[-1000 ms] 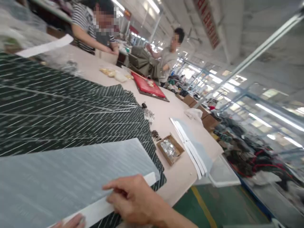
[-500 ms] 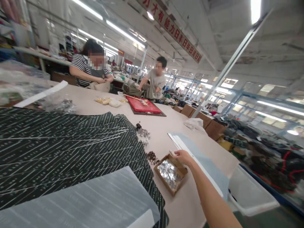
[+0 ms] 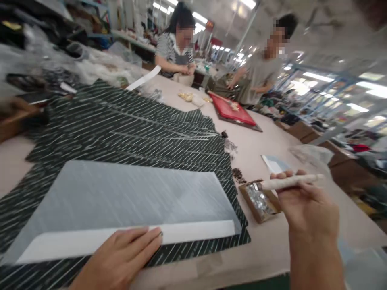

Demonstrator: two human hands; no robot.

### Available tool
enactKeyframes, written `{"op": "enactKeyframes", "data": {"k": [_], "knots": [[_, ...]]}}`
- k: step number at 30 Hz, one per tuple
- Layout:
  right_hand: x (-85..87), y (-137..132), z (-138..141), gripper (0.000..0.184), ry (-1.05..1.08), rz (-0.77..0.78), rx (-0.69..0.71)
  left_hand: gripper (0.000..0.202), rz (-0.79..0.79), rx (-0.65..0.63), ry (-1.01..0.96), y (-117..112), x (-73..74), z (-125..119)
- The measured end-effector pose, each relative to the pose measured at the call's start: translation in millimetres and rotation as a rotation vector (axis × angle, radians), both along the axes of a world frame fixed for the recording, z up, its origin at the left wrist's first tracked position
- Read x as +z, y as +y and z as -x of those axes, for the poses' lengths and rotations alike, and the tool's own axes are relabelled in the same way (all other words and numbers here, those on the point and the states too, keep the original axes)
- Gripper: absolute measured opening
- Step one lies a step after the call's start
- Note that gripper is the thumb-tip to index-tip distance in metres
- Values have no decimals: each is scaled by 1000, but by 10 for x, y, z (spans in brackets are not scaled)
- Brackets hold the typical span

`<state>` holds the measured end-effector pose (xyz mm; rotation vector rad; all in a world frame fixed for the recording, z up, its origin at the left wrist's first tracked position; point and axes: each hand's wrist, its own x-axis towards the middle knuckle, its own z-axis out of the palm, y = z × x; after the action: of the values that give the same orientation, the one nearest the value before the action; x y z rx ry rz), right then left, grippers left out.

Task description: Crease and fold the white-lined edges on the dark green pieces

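Observation:
My left hand (image 3: 122,255) lies flat, fingers stretched out, on the white strip (image 3: 187,231) at the near edge of a grey translucent sheet (image 3: 127,195). That sheet rests on a stack of dark green fabric pieces with white stripes (image 3: 121,125). My right hand (image 3: 305,205) is raised above the table edge, fingers closed round a pale stick-like tool (image 3: 292,182). Just left of it sits a small cardboard box (image 3: 256,199) with shiny silver bits inside.
Two people work at the far end of the beige table (image 3: 272,241), near a red tray (image 3: 231,112). Small dark parts (image 3: 238,174) lie beside the fabric. A clear plastic bag (image 3: 311,155) and a light blue sheet (image 3: 273,164) lie to the right. Clutter fills the far left.
My right hand left the sheet, reached to the cardboard box, and now holds a pale tool raised. My left hand has come onto the white strip. The view swung left.

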<state>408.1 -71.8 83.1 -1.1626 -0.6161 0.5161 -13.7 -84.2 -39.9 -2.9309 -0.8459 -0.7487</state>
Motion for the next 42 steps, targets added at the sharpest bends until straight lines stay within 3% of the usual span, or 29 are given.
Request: {"op": "enactKeyframes", "data": {"k": [1,2,4,7,10,14,18,26,30,36,42], "knots": [[-32,-24,293,31,183,-63,119,47,48,-24,21,-41,60,-3],[-75,-42,580,30,331,-87,225,46,79,36,-47,-55,106,-19],[-192,-58,1092,20,545,-69,362,41,120,-3,-42,-41,156,-57],[-429,-24,1623,25,748,6,416,38,170,-13,-24,-26,177,-81],[-660,44,1890,29,807,67,383,38,164,-16,-39,-44,188,-76],[-812,68,2042,29,779,88,333,33,167,-19,-44,-49,200,-69],[-837,46,2108,26,767,97,296,26,182,-12,-10,-42,210,-62],[-893,42,2125,25,674,59,317,34,231,-7,12,-63,207,-60],[-863,26,2204,26,588,27,349,31,265,-6,33,-59,206,-80],[-728,-20,2318,36,279,-23,495,34,243,-24,-40,-43,218,-61],[-732,-77,2292,35,225,-63,514,28,222,-31,-8,-71,168,-35]]}}
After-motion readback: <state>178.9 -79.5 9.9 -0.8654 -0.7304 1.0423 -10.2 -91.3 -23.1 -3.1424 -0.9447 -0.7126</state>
